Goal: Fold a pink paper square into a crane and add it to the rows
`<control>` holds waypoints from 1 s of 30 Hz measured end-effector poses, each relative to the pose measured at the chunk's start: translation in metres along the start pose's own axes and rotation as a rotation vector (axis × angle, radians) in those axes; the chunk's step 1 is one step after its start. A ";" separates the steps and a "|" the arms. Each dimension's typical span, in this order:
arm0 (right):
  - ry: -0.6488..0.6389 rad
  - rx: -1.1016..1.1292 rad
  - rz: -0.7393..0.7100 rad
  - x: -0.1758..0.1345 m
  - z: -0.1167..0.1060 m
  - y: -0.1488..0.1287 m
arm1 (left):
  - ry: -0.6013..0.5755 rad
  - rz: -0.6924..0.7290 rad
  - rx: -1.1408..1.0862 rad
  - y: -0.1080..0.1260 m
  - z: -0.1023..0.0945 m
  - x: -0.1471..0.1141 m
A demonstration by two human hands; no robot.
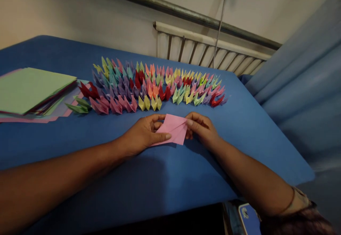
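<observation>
A partly folded sheet of pink origami paper (pixel 174 128) is held up just above the blue table, with crease lines running across its face. My left hand (pixel 145 132) grips its left side, thumb lying on the front and fingers behind. At the upper right corner, my right hand (pixel 202 126) pinches the paper between thumb and fingers. Beyond both hands stand rows of small folded paper cranes (pixel 144 103) in pink, red, yellow, green, purple and blue.
A stack of coloured paper sheets (pixel 34 89), green on top, lies at the left of the blue table (pixel 197 181). A radiator (pixel 202 44) and a pipe (pixel 170 7) run along the wall behind. A blue curtain (pixel 301 85) hangs at the right.
</observation>
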State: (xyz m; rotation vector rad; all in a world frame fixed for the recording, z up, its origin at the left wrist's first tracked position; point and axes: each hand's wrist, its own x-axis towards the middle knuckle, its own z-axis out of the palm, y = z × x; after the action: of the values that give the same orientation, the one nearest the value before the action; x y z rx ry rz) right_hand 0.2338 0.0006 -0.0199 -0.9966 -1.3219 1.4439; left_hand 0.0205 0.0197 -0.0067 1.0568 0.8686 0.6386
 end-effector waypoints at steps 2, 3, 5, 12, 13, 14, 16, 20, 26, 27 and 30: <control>-0.039 -0.054 -0.003 -0.001 0.002 -0.002 | -0.012 0.003 -0.014 0.000 0.000 0.000; -0.047 -0.070 0.000 -0.002 0.003 -0.003 | -0.021 0.006 -0.018 0.000 0.000 0.000; -0.052 -0.085 0.014 -0.002 0.006 -0.004 | -0.040 0.013 -0.019 -0.001 0.000 0.001; -0.043 -0.060 0.028 -0.001 0.007 -0.002 | -0.051 0.046 0.015 -0.003 -0.002 0.002; -0.040 -0.057 0.033 -0.001 0.006 -0.002 | -0.052 0.049 0.019 -0.003 -0.003 0.002; -0.038 -0.053 0.040 -0.002 0.006 -0.002 | -0.050 0.051 0.022 -0.003 -0.003 0.003; -0.039 -0.042 0.052 -0.002 0.005 -0.002 | -0.047 0.052 0.024 -0.004 -0.003 0.003; -0.060 -0.018 0.072 -0.002 0.005 -0.005 | -0.033 0.031 0.005 -0.001 -0.001 0.001; -0.062 -0.029 0.056 0.000 0.003 0.000 | 0.005 0.012 -0.003 0.001 0.001 0.001; -0.061 -0.018 0.047 0.000 0.002 0.002 | 0.014 0.011 0.009 0.001 0.001 0.001; -0.034 -0.013 -0.001 0.000 0.003 0.003 | 0.038 0.018 0.061 0.001 0.001 0.001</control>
State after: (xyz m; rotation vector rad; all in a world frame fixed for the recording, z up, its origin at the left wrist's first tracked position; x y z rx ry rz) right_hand 0.2310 -0.0003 -0.0225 -0.9833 -1.3577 1.4594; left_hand 0.0219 0.0206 -0.0060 1.1113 0.9175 0.6528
